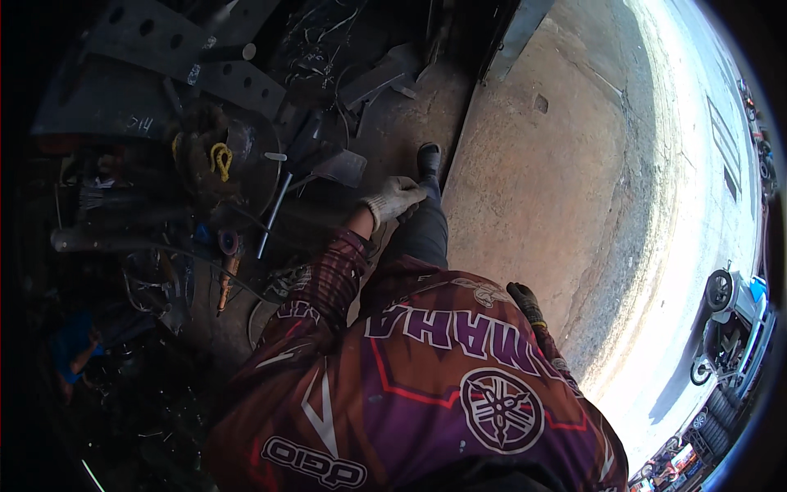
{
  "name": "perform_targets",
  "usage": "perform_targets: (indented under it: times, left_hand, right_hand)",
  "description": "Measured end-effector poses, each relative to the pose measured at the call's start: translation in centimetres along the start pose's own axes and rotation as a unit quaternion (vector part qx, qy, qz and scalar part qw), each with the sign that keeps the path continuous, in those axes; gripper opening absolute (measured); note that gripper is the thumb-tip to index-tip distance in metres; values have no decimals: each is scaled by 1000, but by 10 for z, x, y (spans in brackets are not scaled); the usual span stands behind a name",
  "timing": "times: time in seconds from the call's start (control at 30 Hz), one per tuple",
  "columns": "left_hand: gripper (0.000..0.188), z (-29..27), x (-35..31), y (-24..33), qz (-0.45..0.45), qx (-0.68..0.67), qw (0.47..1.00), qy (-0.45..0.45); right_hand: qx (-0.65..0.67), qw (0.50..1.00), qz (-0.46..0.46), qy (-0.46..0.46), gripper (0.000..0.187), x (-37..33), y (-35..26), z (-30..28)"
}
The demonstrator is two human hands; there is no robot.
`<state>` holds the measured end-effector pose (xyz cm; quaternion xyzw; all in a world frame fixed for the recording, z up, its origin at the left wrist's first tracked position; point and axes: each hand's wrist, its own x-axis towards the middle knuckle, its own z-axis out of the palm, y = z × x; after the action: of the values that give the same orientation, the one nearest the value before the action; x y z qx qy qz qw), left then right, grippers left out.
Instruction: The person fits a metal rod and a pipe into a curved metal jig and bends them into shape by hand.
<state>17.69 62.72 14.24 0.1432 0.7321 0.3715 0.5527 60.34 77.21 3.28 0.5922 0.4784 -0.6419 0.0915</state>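
My left hand (396, 199), in a pale work glove, is in front of my left leg with its fingers curled together. What they hold, if anything, is too small to make out. Lower down, my right hand (526, 303) hangs by my side in a darker glove; its fingers are mostly hidden by my jersey (459, 361). Left of my left hand, a long metal rod (275, 215) leans among dark metal pieces. A tool like an angle grinder (229, 261), with an orange-brown body, lies farther left.
Steel plates with round holes (176, 45) and a yellow loop (220, 160) are at the upper left. A person in blue (75, 340) is at the far left. My dark shoe (428, 160) stands near a door edge (469, 123); a motorcycle (725, 328) is outside right.
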Motion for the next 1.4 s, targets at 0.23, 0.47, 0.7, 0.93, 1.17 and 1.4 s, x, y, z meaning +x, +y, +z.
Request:
perform_targets:
  times: [0.23, 0.47, 0.7, 0.93, 1.17, 1.4]
  left_hand:
    - [37, -163, 306, 37, -40, -83, 974, 208]
    - [58, -438, 506, 61, -168, 308, 842, 411]
    - [51, -425, 583, 106, -247, 446, 798, 322]
    - [36, -410, 585, 125, -235, 334, 824, 393]
    - [28, -435, 577, 90, -226, 153, 878, 393]
    - [20, -438, 589, 79, -163, -153, 899, 377]
  right_hand:
    - [-78, 989, 122, 17, 34, 63, -10, -34]
    - [256, 917, 303, 39, 26, 47, -223, 10]
    - [113, 866, 468, 137, 28, 48, -294, -7]
    - [215, 903, 372, 36, 28, 96, -322, -24]
    - [204, 920, 333, 37, 30, 134, -340, -28]
    - [217, 909, 352, 46, 31, 130, -327, -40]
